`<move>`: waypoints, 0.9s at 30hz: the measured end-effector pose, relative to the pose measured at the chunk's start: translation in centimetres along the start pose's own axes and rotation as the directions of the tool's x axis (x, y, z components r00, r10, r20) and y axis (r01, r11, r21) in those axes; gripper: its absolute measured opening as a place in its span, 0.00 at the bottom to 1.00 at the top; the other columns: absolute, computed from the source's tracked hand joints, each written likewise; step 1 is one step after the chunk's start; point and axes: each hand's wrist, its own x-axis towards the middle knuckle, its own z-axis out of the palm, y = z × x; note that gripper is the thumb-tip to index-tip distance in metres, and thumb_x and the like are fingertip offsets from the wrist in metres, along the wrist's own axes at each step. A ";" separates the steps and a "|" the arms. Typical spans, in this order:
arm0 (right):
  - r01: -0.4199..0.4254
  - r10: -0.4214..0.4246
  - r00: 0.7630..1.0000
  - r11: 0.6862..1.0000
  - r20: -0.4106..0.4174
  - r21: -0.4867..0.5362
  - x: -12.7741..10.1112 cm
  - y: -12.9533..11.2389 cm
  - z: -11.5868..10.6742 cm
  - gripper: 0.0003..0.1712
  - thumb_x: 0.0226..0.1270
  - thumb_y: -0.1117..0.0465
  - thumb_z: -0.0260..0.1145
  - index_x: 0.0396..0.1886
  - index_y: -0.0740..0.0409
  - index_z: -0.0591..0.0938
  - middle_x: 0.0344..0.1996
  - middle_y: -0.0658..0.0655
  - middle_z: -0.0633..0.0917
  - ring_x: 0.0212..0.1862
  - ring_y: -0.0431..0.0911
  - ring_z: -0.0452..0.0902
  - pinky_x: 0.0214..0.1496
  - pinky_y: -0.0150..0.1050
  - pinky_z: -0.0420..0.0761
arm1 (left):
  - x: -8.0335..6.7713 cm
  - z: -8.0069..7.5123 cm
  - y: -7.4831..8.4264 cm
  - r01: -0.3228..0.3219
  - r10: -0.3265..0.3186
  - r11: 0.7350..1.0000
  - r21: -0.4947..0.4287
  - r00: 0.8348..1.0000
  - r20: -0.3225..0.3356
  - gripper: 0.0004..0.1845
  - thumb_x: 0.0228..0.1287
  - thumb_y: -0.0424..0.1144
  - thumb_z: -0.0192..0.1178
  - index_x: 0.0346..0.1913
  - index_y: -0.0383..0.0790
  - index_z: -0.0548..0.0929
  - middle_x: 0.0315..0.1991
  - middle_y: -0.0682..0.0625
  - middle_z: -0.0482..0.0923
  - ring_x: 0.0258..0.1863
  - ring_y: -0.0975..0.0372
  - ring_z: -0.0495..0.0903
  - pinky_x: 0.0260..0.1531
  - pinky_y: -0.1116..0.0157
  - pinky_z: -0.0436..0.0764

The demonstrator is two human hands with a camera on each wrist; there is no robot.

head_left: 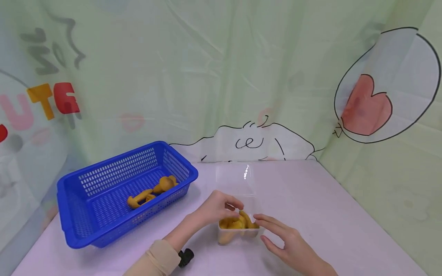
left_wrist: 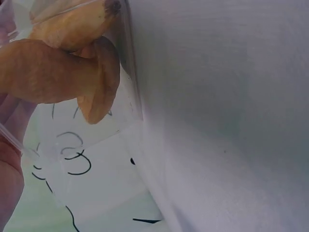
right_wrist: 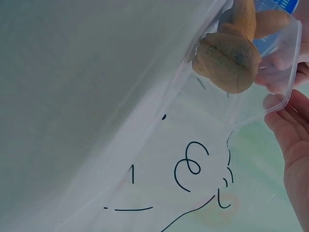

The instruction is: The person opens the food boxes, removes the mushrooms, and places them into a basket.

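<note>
A clear plastic box (head_left: 238, 235) with a raised lid stands on the table, holding several yellow-brown mushrooms (head_left: 236, 223). Over its left side my left hand (head_left: 219, 207) reaches in from above, fingers loosely bent close over the mushrooms. At the box's right rim is my right hand (head_left: 288, 243), its fingers extended and thumb apart. The right wrist view has the right hand's fingertips (right_wrist: 275, 118) right at the rim, with a broad mushroom cap (right_wrist: 229, 63) inside. Through the box wall, the left wrist view shows a thick-stemmed mushroom (left_wrist: 48, 72).
A blue perforated basket (head_left: 103, 226) on the left contains several more mushrooms (head_left: 139, 198). Beside the left sleeve (head_left: 160, 255) lies a small black object (head_left: 187, 257). The transparent lid (head_left: 235, 179) extends behind the box. A printed curtain (head_left: 207, 76) hangs along the table's back and sides.
</note>
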 end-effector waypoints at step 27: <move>0.019 -0.019 1.000 1.000 -0.004 0.008 -0.1 0.1 0.2 0.24 0.60 0.68 0.65 0.57 0.58 0.76 0.56 0.57 0.76 0.56 0.46 0.73 0.56 0.24 0.68 | 0.8 0.5 0.1 -0.008 -0.012 0.984 0.176 0.994 0.108 0.08 0.51 0.31 0.68 0.37 0.38 0.87 0.30 0.57 0.83 0.27 0.75 0.77 0.29 0.80 0.77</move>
